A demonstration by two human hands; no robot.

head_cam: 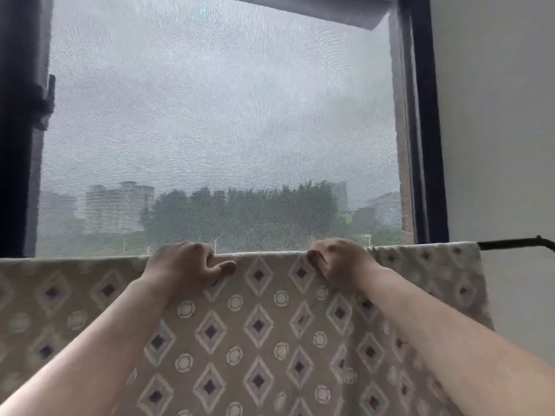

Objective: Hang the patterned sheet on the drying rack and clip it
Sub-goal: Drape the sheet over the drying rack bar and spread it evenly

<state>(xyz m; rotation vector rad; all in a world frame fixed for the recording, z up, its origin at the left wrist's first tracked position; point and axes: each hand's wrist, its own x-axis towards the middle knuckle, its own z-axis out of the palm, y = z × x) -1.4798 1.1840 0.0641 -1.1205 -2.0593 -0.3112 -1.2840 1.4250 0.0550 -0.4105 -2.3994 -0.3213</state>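
Seemingly left hand [186,262], right hand [336,262] — two — clutch one patterned sheet [258,325] over rack [510,244]

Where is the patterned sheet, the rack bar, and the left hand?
patterned sheet [258,325]: head view, a diamond in mid-cloth.
rack bar [510,243]: head view, bare dark end.
left hand [181,260]: head view, back of hand.

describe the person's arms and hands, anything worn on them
Left hand and right hand are bare, no gloves, and both forearms are bare down to the frame edge: no sleeves, watch or bracelet show. Blur hides any rings.
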